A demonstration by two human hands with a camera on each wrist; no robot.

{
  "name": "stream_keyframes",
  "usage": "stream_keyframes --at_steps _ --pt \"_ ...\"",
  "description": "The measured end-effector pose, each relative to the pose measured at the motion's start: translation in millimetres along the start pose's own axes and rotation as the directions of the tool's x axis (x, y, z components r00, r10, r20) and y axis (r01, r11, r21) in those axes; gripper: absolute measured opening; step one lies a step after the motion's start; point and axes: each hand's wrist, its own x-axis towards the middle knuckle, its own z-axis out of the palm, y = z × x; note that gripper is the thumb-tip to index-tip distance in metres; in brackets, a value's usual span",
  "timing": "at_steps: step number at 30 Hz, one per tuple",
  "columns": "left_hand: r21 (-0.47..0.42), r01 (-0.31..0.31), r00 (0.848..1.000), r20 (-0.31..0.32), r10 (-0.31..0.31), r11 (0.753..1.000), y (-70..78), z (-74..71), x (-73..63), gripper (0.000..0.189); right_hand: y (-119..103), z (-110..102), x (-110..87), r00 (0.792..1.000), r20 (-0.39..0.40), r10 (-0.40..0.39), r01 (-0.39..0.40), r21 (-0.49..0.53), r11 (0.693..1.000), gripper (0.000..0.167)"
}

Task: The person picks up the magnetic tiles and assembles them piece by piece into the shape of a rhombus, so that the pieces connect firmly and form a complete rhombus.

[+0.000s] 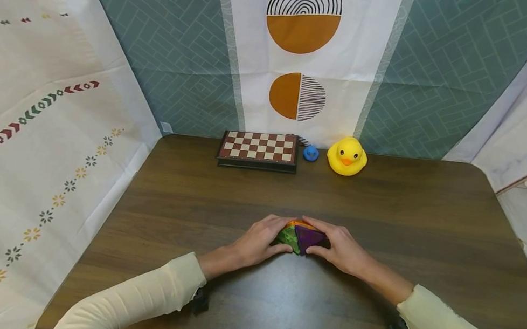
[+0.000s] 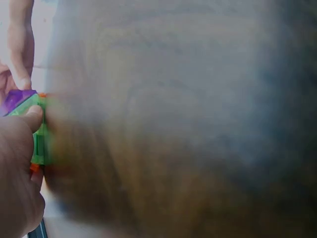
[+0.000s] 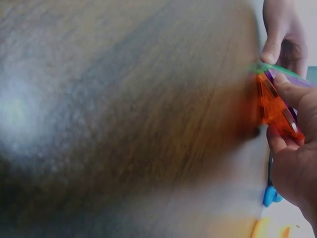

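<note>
A small peaked shape of translucent magnetic tiles [image 1: 307,239] stands on the wooden table, with green, purple and orange faces. My left hand [image 1: 260,242] grips its left side, thumb in front and fingers behind. On the other side my right hand [image 1: 343,249] holds it the same way, thumb near the purple face. In the left wrist view the thumb presses a green tile [image 2: 40,144], with purple beyond it. An orange tile [image 3: 277,109] shows between thumb and fingers in the right wrist view. The back of the shape is mostly hidden.
At the table's [image 1: 182,188] far edge stand a chessboard box [image 1: 258,150], a small blue duck [image 1: 311,153] and a larger yellow rubber duck [image 1: 347,156]. Patterned cloths hang behind the table and along both sides.
</note>
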Motion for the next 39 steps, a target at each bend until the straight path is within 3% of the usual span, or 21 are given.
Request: stream_keyframes --at_steps 5,8,14,23,30,39 --pt "-0.001 0.000 1.000 0.015 0.000 1.000 -0.1 -2.0 -0.7 0.083 3.5 -9.0 -4.1 0.999 0.027 -0.017 0.017 0.024 1.000 0.074" --pt "0.003 -0.007 1.000 0.002 0.007 1.000 0.5 -2.0 -1.4 0.086 5.7 -12.6 -7.6 0.999 0.004 -0.048 0.048 0.019 0.999 0.067" --pt "0.013 0.002 1.000 -0.029 -0.001 1.000 2.1 -0.9 -2.0 0.077 9.4 -10.1 -10.6 0.990 -0.082 -0.117 0.114 -0.046 0.992 0.056" --pt "0.024 0.013 0.999 -0.030 -0.012 1.000 3.1 1.8 -2.3 0.072 13.4 -9.0 -11.8 0.987 -0.094 -0.127 0.125 -0.029 0.992 0.053" --pt "0.049 0.005 1.000 -0.027 -0.003 0.999 3.3 3.1 -1.2 0.071 9.6 -7.6 -5.3 0.997 -0.011 -0.070 0.070 0.014 0.997 0.069" --pt "0.055 0.007 1.000 -0.025 -0.006 0.998 3.6 5.5 0.1 0.072 5.5 4.0 8.5 0.999 0.022 -0.031 0.032 -0.048 0.998 0.082"
